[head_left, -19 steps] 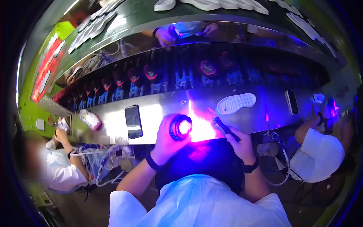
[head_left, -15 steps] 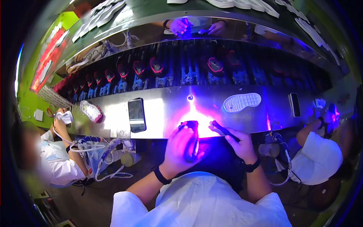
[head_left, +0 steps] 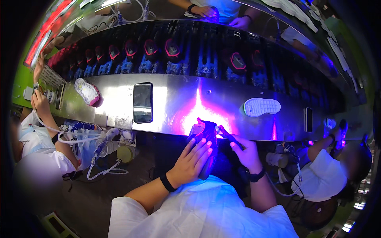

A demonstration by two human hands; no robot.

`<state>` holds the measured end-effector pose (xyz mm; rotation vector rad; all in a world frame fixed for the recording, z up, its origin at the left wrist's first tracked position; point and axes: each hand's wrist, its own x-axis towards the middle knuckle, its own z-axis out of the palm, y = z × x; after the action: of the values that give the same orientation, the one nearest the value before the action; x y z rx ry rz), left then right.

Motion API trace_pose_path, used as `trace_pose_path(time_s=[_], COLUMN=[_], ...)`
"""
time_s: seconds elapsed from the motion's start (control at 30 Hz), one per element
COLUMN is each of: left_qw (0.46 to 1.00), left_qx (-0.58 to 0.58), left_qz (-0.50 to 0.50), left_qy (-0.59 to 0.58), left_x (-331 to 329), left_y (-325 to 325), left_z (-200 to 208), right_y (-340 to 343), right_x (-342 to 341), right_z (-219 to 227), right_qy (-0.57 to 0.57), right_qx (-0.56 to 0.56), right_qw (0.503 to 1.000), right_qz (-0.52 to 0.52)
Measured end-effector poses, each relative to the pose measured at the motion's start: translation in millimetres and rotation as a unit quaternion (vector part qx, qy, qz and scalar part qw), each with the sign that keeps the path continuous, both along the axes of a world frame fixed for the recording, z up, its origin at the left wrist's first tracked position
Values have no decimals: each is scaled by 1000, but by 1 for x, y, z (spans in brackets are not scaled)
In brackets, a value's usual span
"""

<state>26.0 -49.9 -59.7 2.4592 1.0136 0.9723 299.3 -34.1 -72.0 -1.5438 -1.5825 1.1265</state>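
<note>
Your left grip [head_left: 189, 164] holds the dark shoe [head_left: 209, 130], its fingers laid almost straight across the shoe's side and their tips glowing pink; the thumb is out of sight. The shoe sits at the near edge of the metal desk [head_left: 170, 115], partly overlapping it in view, tilted, with one end toward the desk and the rest running back toward your shirt. It looks black to deep navy, washed over in violet light, and a thin red-pink line outlines a greyish patch at its upper left, rising to a small red point at the top. Its lower part falls into shadow, so the finer surface is too dark to make out. Your right grip [head_left: 248, 154] is closed around the dark handle of a brush-like tool [head_left: 226, 135], whose paler tip lies right beside the shoe's right side; whether they touch, you cannot tell. Beyond, on the desk, lie a white sole [head_left: 262, 107] and a black phone [head_left: 143, 102].
</note>
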Motion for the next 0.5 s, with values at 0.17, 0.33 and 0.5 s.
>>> trace_pose_path(time_s=[0.17,0.33,0.5], left_qw=[1000,999,996], left_qx=[7,16,1], left_qz=[-23,-42,-48], left_qy=[16,28,70], left_x=[-6,-13,-5], left_y=[4,11,12], left_z=[-4,-6,11], right_y=[-26,-54,-48], right_x=[-7,-2,3], right_z=[4,9,26], right_qy=[88,81,73], right_qx=[-64,-75,-73], right_qw=[994,994,995], right_qz=[-15,20,8])
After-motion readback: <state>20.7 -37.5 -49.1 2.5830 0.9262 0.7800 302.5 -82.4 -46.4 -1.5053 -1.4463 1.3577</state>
